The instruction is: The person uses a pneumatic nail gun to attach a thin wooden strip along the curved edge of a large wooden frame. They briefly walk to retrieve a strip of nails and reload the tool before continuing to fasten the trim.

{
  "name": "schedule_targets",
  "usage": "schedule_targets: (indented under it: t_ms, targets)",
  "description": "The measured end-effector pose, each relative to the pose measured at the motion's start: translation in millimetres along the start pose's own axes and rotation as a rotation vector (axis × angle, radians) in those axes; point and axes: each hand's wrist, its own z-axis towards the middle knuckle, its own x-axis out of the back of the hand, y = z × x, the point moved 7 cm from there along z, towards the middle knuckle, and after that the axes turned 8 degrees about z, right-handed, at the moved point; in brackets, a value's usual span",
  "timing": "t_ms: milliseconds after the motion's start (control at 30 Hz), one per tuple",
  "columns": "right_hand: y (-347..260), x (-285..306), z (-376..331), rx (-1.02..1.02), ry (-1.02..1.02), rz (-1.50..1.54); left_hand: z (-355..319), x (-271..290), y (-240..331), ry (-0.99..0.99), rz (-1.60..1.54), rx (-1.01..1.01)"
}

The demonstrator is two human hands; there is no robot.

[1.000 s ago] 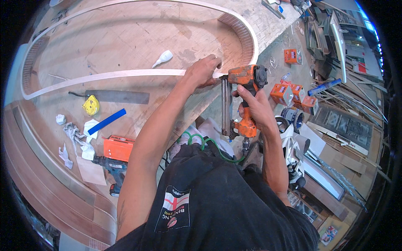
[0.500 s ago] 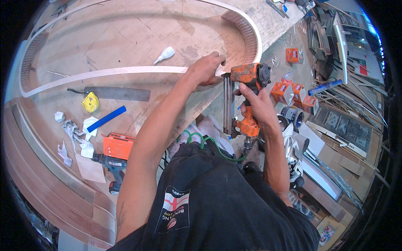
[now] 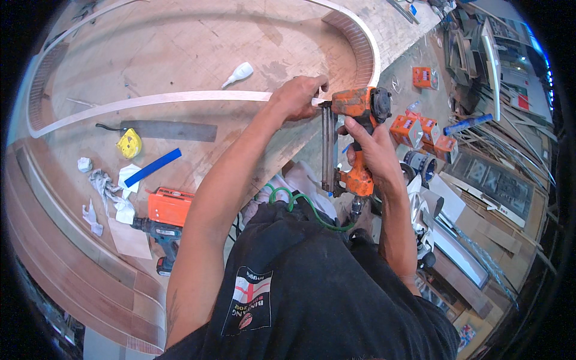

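Note:
My left hand (image 3: 298, 98) is closed over the near rim of a long curved wooden frame (image 3: 180, 97) with a pale edge, close to its right end. In my right hand (image 3: 378, 155) is an orange and black air nail gun (image 3: 353, 102), held by its handle. Its nose meets the frame's rim just right of my left fingers; exact contact is hard to make out. From the handle's base runs a green coiled air hose (image 3: 324, 224). Inside the frame's curve lies a white squeeze bottle (image 3: 239, 74).
On the wooden worktable lie a yellow tape measure (image 3: 129, 144), a grey flat strip (image 3: 174, 131), a blue strip (image 3: 153, 167), crumpled rags (image 3: 105, 185), an orange case (image 3: 170, 207) and a cordless drill (image 3: 161, 235). Orange boxes (image 3: 406, 131) and scrap boards (image 3: 462, 54) stand at right.

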Motion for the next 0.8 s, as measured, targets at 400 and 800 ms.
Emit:
schedule_targets:
  t_ms: [400,800]
  targets:
    - [5.9,2.7,5.3,-0.028,0.008,-0.056,-0.3,-1.1,0.3,0.011,0.051,-0.030]
    - [1.4,-1.1,3.9,-0.017,-0.008,-0.033,-1.7,1.0,1.6,0.006,0.059,-0.019]
